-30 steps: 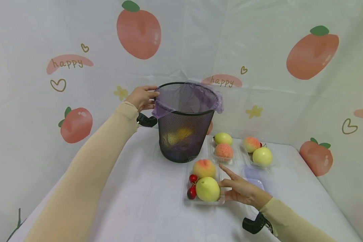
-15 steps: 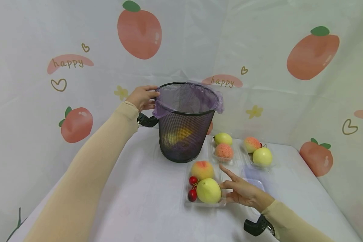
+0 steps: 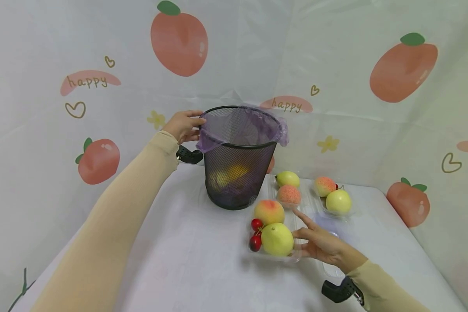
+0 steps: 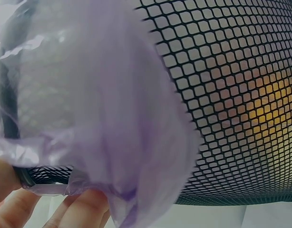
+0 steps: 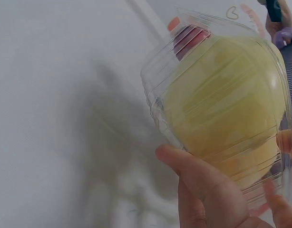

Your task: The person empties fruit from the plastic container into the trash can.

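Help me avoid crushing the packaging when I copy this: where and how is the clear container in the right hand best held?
Probably by the clear container's right side, low and lightly, coming from the person's right as the right hand does. The round yellow pear and peach take up much of it, its wall looks thin, and the black bin stands beyond, to the left.

Beyond the left hand (image 3: pixel 183 125) and the right hand (image 3: pixel 323 247) hangs a pale, creased sheet (image 3: pixel 234 52). A big red fruit print (image 3: pixel 179 43) sits above the left hand; left of that hand are a smaller fruit print (image 3: pixel 99 161), a "happy" label (image 3: pixel 89 79) and a heart (image 3: pixel 75 109). A yellow flower (image 3: pixel 328 144) shows beyond the right hand. Beneath the hands spreads a white worktop (image 3: pixel 179 247), evenly lit, with a soft shadow (image 5: pixel 112 133) near the right hand.
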### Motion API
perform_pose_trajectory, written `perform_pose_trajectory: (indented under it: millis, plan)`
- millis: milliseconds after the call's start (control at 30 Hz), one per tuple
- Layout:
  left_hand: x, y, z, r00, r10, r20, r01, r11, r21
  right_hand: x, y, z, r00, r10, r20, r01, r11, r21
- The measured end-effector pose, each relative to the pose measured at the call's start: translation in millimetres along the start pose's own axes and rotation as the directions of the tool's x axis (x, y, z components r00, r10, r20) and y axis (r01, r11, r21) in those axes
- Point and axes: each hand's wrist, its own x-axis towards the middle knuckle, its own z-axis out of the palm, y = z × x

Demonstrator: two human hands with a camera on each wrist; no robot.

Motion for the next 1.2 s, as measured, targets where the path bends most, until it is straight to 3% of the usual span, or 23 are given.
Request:
perform_pose_trajectory:
  millis: [433, 767, 1200]
  plan:
    - [-2.5, 1.1, -0.3, 1.000, 0.003, 0.009, -0.003, 1.000, 0.003, -17.1, -20.8, -10.9, 0.993, -0.080, 0.091, 0.082, 0.996, -0.023]
    - [1.5, -1.1, -0.5, 1.000, 0.004, 0.015, -0.004, 1.000, -0.010, -31.4, -39.0, -15.5, 0.985, -0.144, 0.097, 0.145, 0.989, -0.004]
    - [-9.2, 2.7, 2.0, 1.000, 0.012, 0.005, -0.012, 1.000, 0.025, -46.0, -74.1, -24.2, 0.937, -0.253, 0.243, 0.232, 0.966, 0.110]
